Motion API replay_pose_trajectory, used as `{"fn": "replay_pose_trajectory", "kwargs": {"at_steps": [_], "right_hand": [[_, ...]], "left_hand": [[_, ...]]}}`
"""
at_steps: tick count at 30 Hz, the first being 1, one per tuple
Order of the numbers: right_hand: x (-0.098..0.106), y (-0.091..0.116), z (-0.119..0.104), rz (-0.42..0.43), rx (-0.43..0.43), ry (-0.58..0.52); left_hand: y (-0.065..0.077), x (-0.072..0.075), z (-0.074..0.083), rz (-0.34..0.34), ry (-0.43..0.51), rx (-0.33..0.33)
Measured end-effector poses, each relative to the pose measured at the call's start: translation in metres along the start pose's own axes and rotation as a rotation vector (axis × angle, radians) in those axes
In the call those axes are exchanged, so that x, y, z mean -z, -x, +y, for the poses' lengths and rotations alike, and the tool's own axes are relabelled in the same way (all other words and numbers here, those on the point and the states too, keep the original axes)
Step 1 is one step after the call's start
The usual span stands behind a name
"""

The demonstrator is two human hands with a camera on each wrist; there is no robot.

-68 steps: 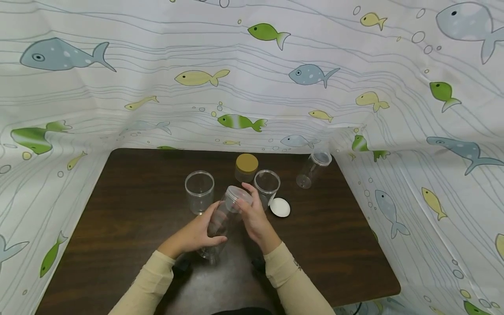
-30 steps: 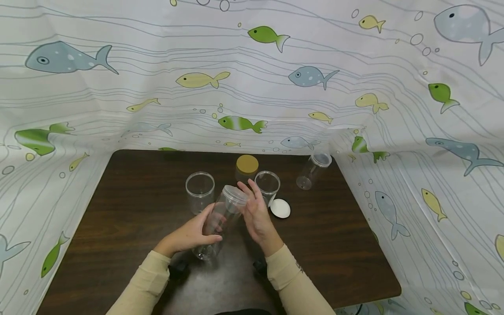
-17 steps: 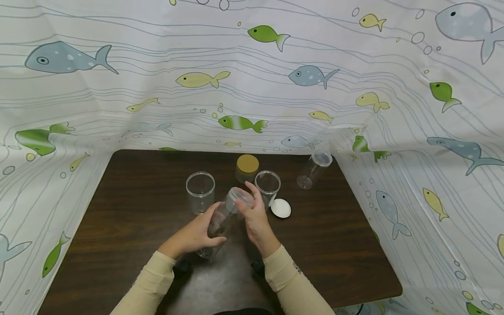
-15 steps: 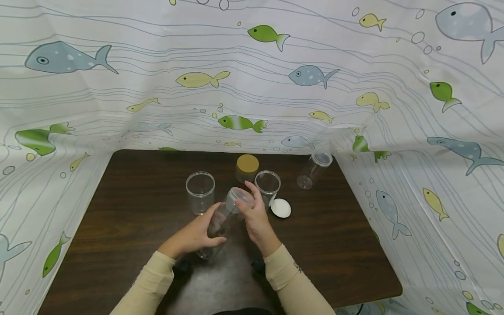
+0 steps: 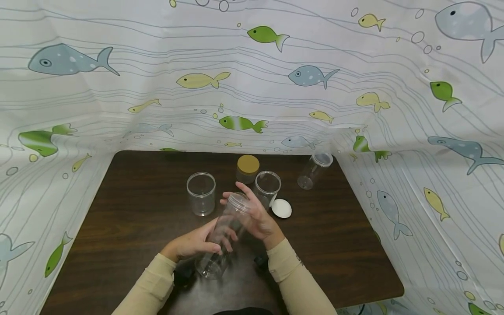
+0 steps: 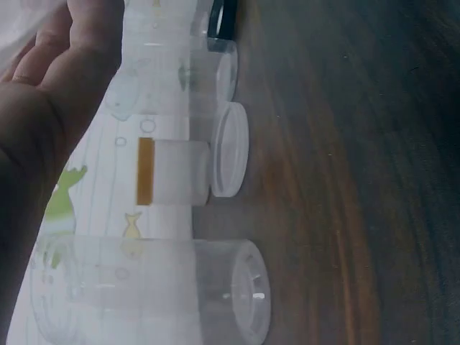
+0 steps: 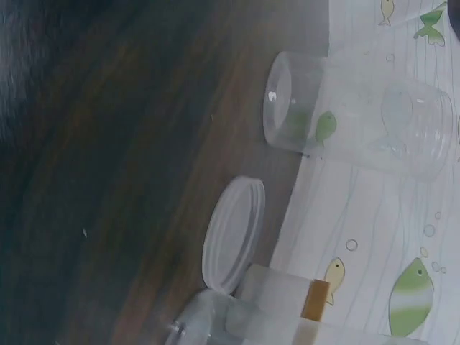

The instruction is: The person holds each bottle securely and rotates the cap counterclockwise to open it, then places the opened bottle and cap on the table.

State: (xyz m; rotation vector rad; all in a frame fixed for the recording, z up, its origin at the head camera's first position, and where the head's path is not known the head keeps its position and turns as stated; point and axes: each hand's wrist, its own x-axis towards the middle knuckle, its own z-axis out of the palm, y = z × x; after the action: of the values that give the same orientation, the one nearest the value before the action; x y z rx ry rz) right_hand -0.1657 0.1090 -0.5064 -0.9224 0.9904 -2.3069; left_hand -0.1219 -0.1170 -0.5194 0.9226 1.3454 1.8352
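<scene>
Tilted over the front middle of the table is a tall clear jar [image 5: 212, 258], its ridged top leaning up and to the right. My left hand [image 5: 193, 243] grips its body, with fingers showing through the clear wall. Around the top end, my right hand [image 5: 257, 216] holds on, fingers reaching behind it to the far side. In the left wrist view part of the left hand [image 6: 79, 50] shows at the upper left. A wide clear jar [image 5: 201, 197] without a lid stands just beyond the left hand. Another open clear jar [image 5: 267, 183] stands behind the right hand.
A frosted jar with a gold lid [image 5: 248, 165] stands at the back. A white disc with a dark rim [image 5: 281, 208] lies right of the hands. One more tall clear jar [image 5: 311, 175] is at back right. A clear lid [image 7: 233, 233] shows beside the gold-lidded jar.
The held jar has shifted down towards the person. My right hand has gone from thumb and fingers at the jar's top to reaching around behind it. The other jars stay put.
</scene>
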Motion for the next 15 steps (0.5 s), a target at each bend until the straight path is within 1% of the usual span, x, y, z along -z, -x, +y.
{"fn": "replay_pose_trajectory", "kwargs": {"at_steps": [3, 5, 7, 9, 11, 12, 13, 15], "right_hand": [[0.001, 0.0, 0.003, -0.009, 0.008, -0.016], [0.0, 0.0, 0.004, 0.012, 0.005, -0.021], [-0.002, 0.001, 0.004, 0.061, -0.005, -0.023], [-0.006, 0.001, 0.004, 0.141, -0.008, -0.01], [-0.013, 0.0, 0.005, 0.252, 0.005, 0.023], [-0.016, 0.0, 0.006, 0.315, 0.016, 0.044], [-0.02, 0.0, 0.007, 0.38, 0.029, 0.072], [-0.027, -0.001, 0.01, 0.507, 0.057, 0.141]], "left_hand": [[-0.001, 0.001, -0.002, 0.017, -0.003, -0.018], [0.0, 0.002, -0.001, 0.042, -0.015, -0.028], [0.001, 0.003, 0.0, 0.08, -0.04, -0.034], [0.003, 0.003, 0.002, 0.139, -0.087, -0.021], [0.003, 0.002, 0.003, 0.219, -0.162, 0.014], [0.003, 0.002, 0.003, 0.262, -0.229, 0.03], [0.003, 0.001, 0.003, 0.305, -0.309, 0.049], [0.001, 0.0, 0.001, 0.389, -0.504, 0.093]]}}
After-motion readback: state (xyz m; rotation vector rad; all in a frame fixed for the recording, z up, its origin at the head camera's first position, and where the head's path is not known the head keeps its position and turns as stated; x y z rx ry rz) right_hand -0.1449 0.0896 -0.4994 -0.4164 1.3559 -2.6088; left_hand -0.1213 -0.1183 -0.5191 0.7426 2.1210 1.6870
